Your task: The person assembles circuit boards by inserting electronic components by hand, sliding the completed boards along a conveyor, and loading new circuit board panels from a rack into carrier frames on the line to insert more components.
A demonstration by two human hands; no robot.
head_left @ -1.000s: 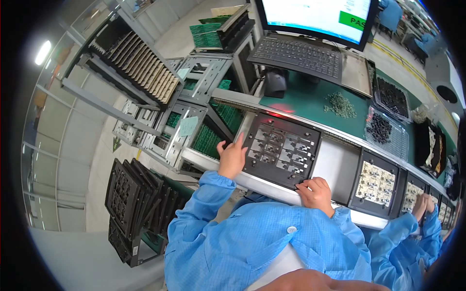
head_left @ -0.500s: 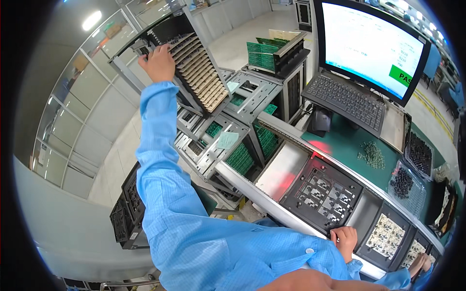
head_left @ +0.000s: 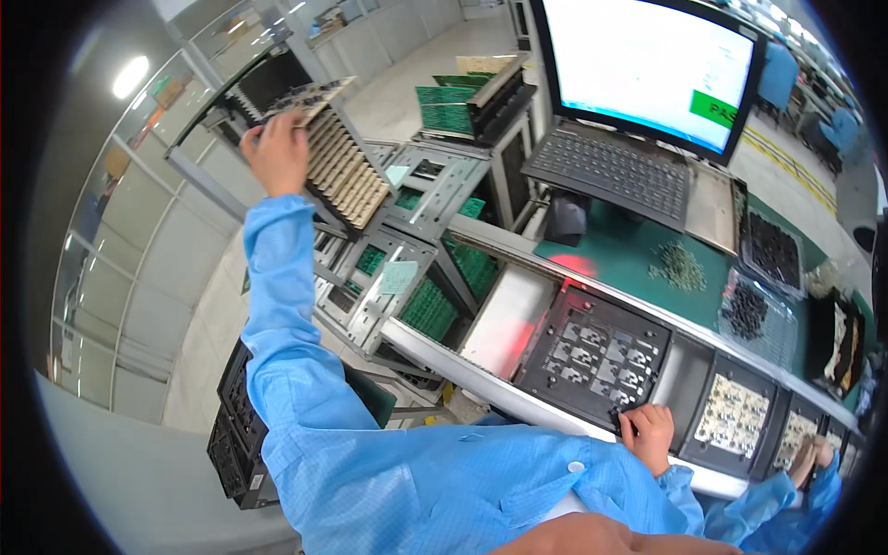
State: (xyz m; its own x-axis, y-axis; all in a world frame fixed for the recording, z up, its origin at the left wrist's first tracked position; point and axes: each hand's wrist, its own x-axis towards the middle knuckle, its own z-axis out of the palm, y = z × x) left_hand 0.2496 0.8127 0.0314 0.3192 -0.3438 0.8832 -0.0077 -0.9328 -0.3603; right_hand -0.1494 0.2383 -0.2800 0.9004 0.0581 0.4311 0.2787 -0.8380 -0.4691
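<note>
My left hand (head_left: 279,155) reaches up to the upright magazine rack (head_left: 350,176) on the left, its fingers closed on the edge of a printed circuit board panel (head_left: 324,94) at the top. The panel juts out above a stack of pale boards in the slots. My right hand (head_left: 651,435) is at the near right corner of a black fixture tray (head_left: 597,356), fingers curled on its edge. Silvery metal-looking pieces sit in the tray's pockets. Part of the left fingers' grip is hidden behind the hand.
More trays with pale boards (head_left: 735,414) follow on the rail, where another person's hands (head_left: 809,458) work. A monitor (head_left: 647,65), keyboard (head_left: 610,171), small parts pile (head_left: 678,266) and bin of black parts (head_left: 772,250) stand behind. Metal racks (head_left: 370,277) hold green boards.
The panel at the rack top now sticks out further, with my left hand on it. The whole view has shifted; my right hand stays at the tray corner.
</note>
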